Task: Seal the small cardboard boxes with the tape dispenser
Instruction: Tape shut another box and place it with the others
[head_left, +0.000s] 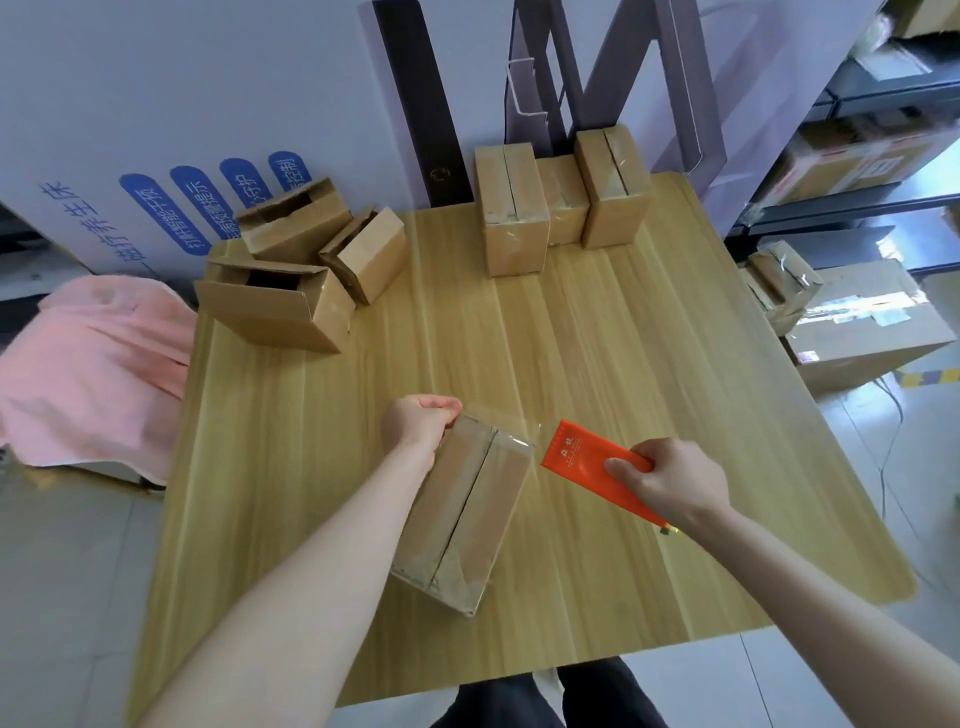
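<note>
Two hands work near the near edge of the desk (623, 338): the left hand (421, 421) curls its fingers over the far end of the small cardboard box (467, 509), the right hand (670, 483) grips the orange tape dispenser (587, 462) just beside it; best pin the box firmly and pull low and straight.

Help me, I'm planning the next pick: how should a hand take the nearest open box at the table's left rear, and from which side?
Likely take the open box by its near long wall, from above on the near side: thumb outside, fingers in the upturned mouth. That wall is free; a second box behind and a third box at its right end crowd the rest.
</note>
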